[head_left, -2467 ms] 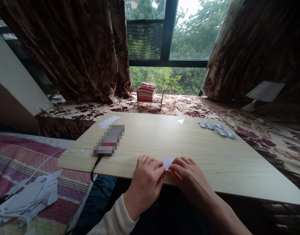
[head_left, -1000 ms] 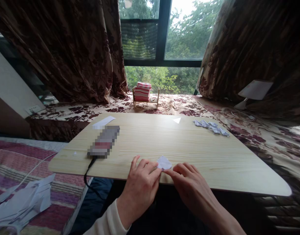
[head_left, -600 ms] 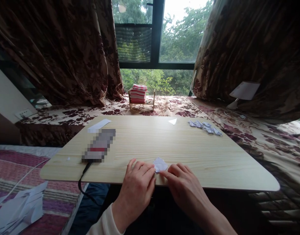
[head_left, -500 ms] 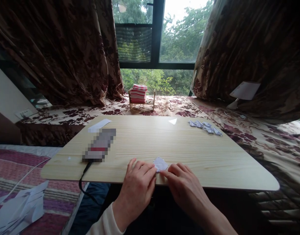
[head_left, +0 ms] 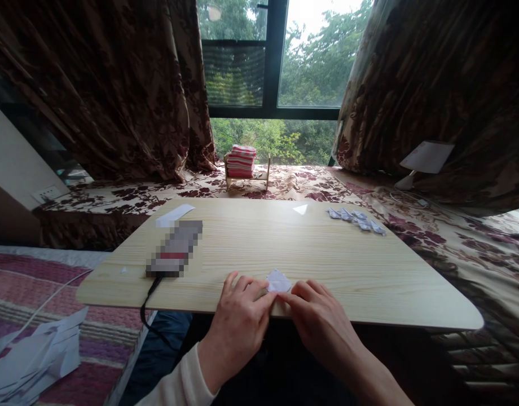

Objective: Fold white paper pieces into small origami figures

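A small folded piece of white paper (head_left: 278,281) lies near the front edge of a light wooden table (head_left: 369,276). My left hand (head_left: 240,321) rests at the table edge with its fingertips pressing the paper's left side. My right hand (head_left: 321,321) pinches the paper's right side with thumb and forefinger. Both hands meet over the lower part of the paper, which hides that part.
A blurred-out device (head_left: 175,255) with a black cable lies on the table's left. A paper strip (head_left: 175,215), a small triangle of paper (head_left: 300,209) and several folded paper pieces (head_left: 356,220) lie at the far edge. Paper scraps (head_left: 35,355) sit on the striped bedding at left.
Both hands stay on the paper, with the fingertips shifting slightly along its lower edge. The camera has swung a little, so the table sits differently in view.
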`<state>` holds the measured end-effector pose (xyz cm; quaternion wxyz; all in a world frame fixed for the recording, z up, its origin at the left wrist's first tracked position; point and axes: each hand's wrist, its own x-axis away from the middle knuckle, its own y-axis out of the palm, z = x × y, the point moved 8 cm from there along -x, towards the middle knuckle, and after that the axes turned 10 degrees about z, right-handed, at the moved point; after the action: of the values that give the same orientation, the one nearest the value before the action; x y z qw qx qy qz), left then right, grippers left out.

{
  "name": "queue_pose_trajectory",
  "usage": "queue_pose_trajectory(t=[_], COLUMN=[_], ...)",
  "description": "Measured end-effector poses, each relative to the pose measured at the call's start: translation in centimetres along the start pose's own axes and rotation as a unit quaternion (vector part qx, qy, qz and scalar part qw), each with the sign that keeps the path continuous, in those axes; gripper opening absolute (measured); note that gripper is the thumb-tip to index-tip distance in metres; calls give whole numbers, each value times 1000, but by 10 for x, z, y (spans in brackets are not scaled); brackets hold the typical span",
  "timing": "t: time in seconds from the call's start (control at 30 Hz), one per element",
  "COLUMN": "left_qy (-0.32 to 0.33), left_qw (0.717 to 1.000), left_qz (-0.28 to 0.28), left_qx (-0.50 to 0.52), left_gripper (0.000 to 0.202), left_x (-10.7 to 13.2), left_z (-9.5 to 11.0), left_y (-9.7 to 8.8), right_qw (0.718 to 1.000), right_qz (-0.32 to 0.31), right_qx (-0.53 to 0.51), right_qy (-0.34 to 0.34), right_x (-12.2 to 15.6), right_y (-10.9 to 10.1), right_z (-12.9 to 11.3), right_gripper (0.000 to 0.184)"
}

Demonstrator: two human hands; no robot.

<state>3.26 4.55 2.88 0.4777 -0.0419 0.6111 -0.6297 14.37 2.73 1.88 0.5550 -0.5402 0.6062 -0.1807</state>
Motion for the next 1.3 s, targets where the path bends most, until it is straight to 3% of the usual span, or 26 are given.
queue_pose_trajectory(t=[0.27,0.47,0.73,1.17,1.3], left_qy=[45,31,40,67,102], left_qw=[996,998,998,993,989], left_qz=[-30,-27,-28,-62,-64], left_qx=[-75,-54,-40,-69,-82], left_gripper=[25,26,32,30,30], left_x=[-2,4,12,0,-1], left_z=[16,13,14,17,20], left_y=[3,3,2,1,3], right_qw=[997,995,996,995,993], right_qz=[-15,4,-16,-34,-39], right_qx=[80,96,92,97,108], right_qy=[3,13,-3,-11,-28], right_x=[3,5,6,5,4], right_y=[2,1,0,-2,-2], right_z=[-7,-9,-12,-5,-6], right_gripper=[32,32,36,39,37])
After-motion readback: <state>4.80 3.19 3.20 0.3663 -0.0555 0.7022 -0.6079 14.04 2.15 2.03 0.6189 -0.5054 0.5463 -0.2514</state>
